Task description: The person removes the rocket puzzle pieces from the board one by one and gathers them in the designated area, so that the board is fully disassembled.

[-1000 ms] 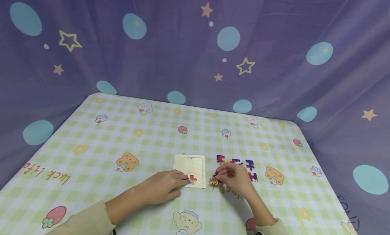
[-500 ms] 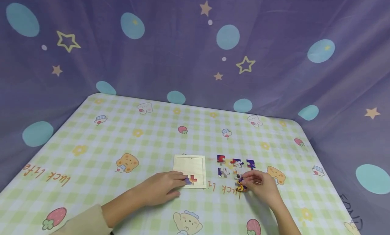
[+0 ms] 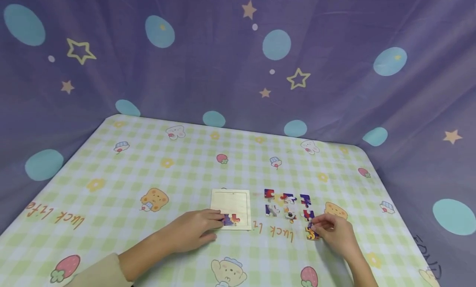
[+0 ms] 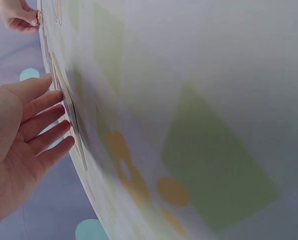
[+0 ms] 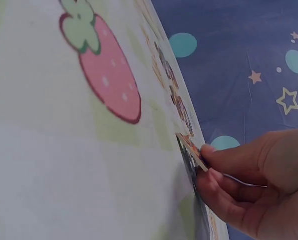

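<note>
A square wooden puzzle tray (image 3: 232,202) lies near the table's middle, with joined purple and orange puzzle pieces (image 3: 232,219) in its near part. At its left side is my left hand (image 3: 195,230), fingertips over the edge and partly hiding those pieces. The left wrist view shows that hand's fingers (image 4: 44,122) extended, gripping nothing. Off to the right, my right hand (image 3: 336,234) pinches a jigsaw piece (image 3: 311,234) coloured yellow and purple. In the right wrist view this piece (image 5: 191,150) is tilted, one edge close to the tablecloth, between thumb and fingers.
Several loose jigsaw pieces (image 3: 290,214) lie in two spaced rows right of the tray, beyond the right hand. The tablecloth (image 3: 148,237) is green checked with printed cartoons. A purple curtain (image 3: 223,72) hangs behind the table.
My right hand has carried the pinched piece rightward from beside the tray to the near right end of the loose pieces. The left hand has drawn back slightly left, uncovering more of the tray's pieces.
</note>
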A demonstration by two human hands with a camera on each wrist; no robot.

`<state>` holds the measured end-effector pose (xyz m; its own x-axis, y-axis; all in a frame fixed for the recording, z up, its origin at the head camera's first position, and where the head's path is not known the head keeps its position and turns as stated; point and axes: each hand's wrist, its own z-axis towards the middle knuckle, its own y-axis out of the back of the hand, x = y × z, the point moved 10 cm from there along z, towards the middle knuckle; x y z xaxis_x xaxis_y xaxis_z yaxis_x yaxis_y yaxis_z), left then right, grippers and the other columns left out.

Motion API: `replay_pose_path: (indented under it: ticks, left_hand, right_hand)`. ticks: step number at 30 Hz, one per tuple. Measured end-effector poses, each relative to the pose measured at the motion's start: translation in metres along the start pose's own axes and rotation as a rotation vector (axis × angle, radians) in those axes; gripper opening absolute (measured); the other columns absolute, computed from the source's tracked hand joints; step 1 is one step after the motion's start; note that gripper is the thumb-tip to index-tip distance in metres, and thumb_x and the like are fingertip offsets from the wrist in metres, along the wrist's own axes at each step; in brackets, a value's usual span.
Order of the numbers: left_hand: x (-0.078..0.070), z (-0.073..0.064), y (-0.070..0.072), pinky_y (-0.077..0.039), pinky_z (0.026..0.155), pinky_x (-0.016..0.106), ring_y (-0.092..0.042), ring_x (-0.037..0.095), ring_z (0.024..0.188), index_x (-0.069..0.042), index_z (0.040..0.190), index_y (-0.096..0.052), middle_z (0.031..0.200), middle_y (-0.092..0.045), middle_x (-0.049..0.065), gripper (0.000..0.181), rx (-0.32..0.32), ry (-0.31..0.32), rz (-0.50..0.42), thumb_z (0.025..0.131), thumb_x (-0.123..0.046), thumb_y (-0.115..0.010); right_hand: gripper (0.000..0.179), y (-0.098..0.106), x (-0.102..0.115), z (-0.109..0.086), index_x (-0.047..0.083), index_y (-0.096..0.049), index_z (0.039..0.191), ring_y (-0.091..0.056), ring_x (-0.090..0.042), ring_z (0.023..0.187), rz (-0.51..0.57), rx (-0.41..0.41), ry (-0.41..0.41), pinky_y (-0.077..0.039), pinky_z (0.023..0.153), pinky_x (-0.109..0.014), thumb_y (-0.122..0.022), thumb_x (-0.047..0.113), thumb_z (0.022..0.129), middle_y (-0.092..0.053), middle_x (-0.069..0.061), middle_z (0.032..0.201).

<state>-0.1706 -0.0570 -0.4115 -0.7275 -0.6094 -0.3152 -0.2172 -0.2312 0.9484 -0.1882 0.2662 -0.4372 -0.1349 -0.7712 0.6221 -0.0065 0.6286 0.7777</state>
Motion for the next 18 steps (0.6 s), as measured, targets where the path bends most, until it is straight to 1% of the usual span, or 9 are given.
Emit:
replay_pose_path:
  ticks: [4,9,13,18]
  left_hand:
    - [0.0015,-0.0032,0.0008,-0.047,0.107,0.042,-0.056,0.024,0.128,-0.011,0.121,-0.067,0.135,-0.061,0.003,0.032,0.003,0.014,-0.01,0.092,-0.022,-0.062]
    - [0.0032,-0.0059,0.0013,-0.047,0.106,0.042,-0.057,0.025,0.127,-0.011,0.122,-0.066,0.136,-0.061,0.003,0.033,0.009,0.032,-0.014,0.092,-0.023,-0.062]
    - [0.0029,-0.0063,0.0022,-0.048,0.105,0.042,-0.058,0.025,0.126,-0.01,0.121,-0.067,0.133,-0.062,0.005,0.033,0.012,0.032,-0.004,0.092,-0.023,-0.062]
    - [0.0036,-0.0062,0.0039,-0.049,0.105,0.042,-0.059,0.025,0.125,-0.009,0.121,-0.067,0.132,-0.063,0.006,0.033,0.014,0.037,0.009,0.092,-0.024,-0.062]
  right_hand:
    - [0.009,-0.0005,0.0005,0.0013,0.008,-0.073,0.09,-0.061,-0.002,0.065,-0.039,-0.002,0.008,-0.049,0.057,-0.016,-0.074,0.008,0.081,-0.073,-0.004,0.083]
    - [0.008,0.0017,0.001,0.0028,0.01,-0.074,0.088,-0.059,0.0,0.063,-0.076,-0.033,0.008,-0.048,0.057,-0.015,-0.075,0.011,0.08,-0.074,-0.002,0.083]
    - [0.007,0.0037,0.0023,0.0026,0.01,-0.074,0.087,-0.058,0.0,0.062,-0.08,-0.048,0.02,-0.048,0.056,-0.015,-0.076,0.011,0.08,-0.074,-0.002,0.081]
    - [0.007,0.0038,0.002,0.0025,0.01,-0.074,0.087,-0.058,-0.001,0.062,-0.072,-0.045,0.019,-0.048,0.056,-0.015,-0.075,0.009,0.08,-0.073,-0.003,0.082]
